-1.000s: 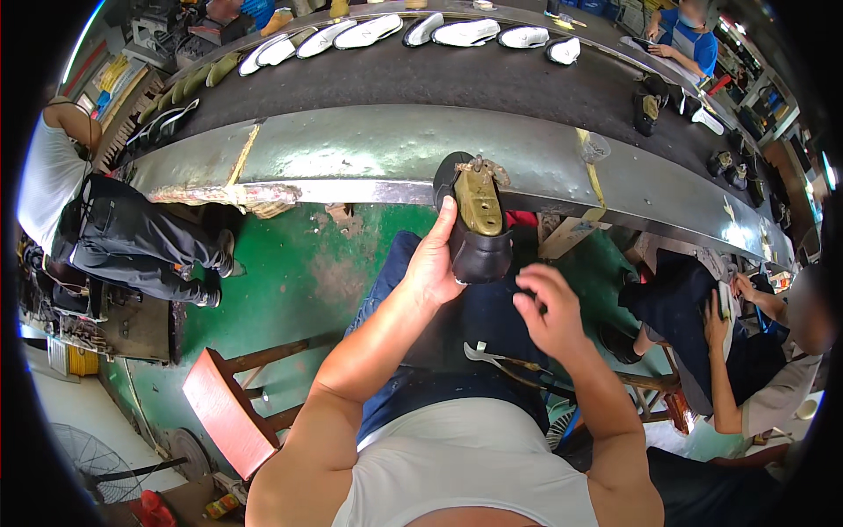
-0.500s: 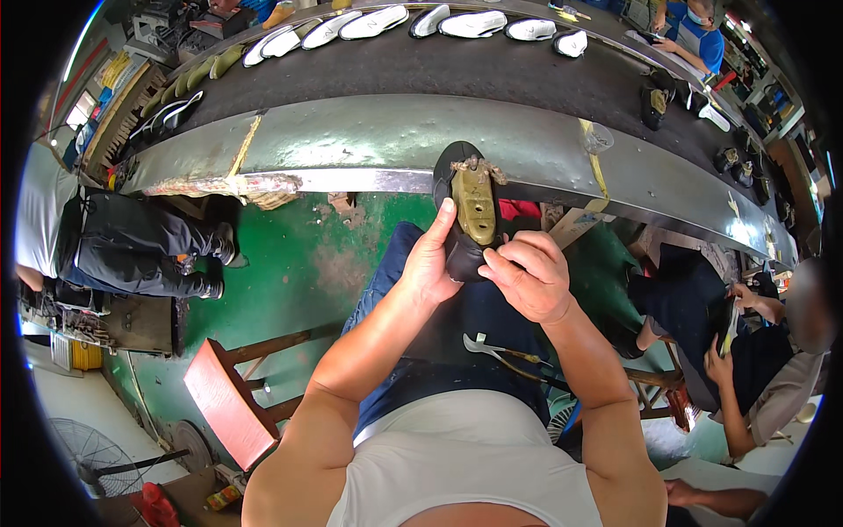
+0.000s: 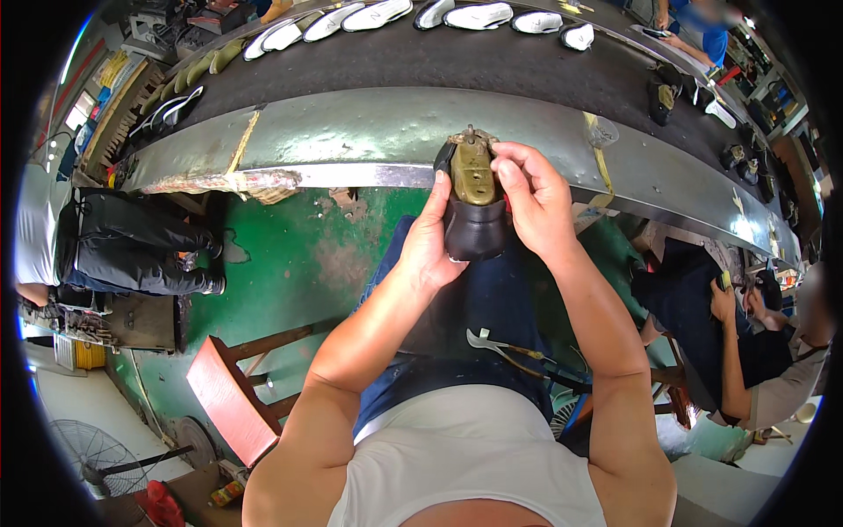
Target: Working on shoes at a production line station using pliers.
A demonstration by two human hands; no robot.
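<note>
A black leather shoe upper fits around an olive shoe last, held up before me at the bench's near edge. Its heel end points toward me and brownish laces lie bunched at the far end of the last. My left hand is closed on the shoe's left side, the thumb lying along its edge. My right hand grips the far right edge of the shoe by the laces, thumb and fingers bent; exactly what they pinch is hidden. Lasting pincers rest on my lap.
A metal-edged bench with a dark belt runs across; white-soled shoes line its far side. More black shoes stand at right. People work on both sides. A reddish-topped wooden stool stands at left.
My right hand has moved from the heel up to the lace end. The shoe has tipped, so the back of its heel now faces me.
</note>
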